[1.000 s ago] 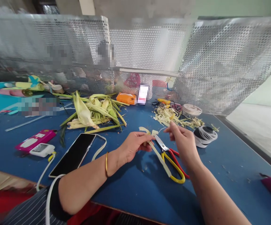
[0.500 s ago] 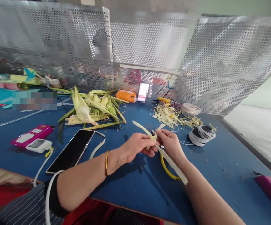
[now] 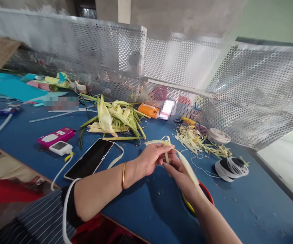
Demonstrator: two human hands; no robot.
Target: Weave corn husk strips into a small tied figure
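My left hand [image 3: 150, 157] pinches a pale yellow leaf strip [image 3: 187, 164] near its looped upper end, above the blue table [image 3: 136, 210]. My right hand [image 3: 179, 174] is closed on the same strip just below, fingers touching the left hand's. The strip's loose tail runs down to the right over my right wrist. Scissors with red and yellow handles [image 3: 204, 193] lie on the table under my right forearm, mostly hidden.
A heap of green and pale leaves [image 3: 113, 118] lies behind my hands, with leaf trimmings [image 3: 197, 140] and a thread spool [image 3: 231, 167] to the right. A black phone [image 3: 89, 162], a pink case [image 3: 55, 136] and a small white device [image 3: 59, 147] sit left. Perforated metal screens [image 3: 212, 84] wall the back.
My right hand came in from the right and closed on the strip beside my left hand. The strip is now bent into a loop. The view has shifted left.
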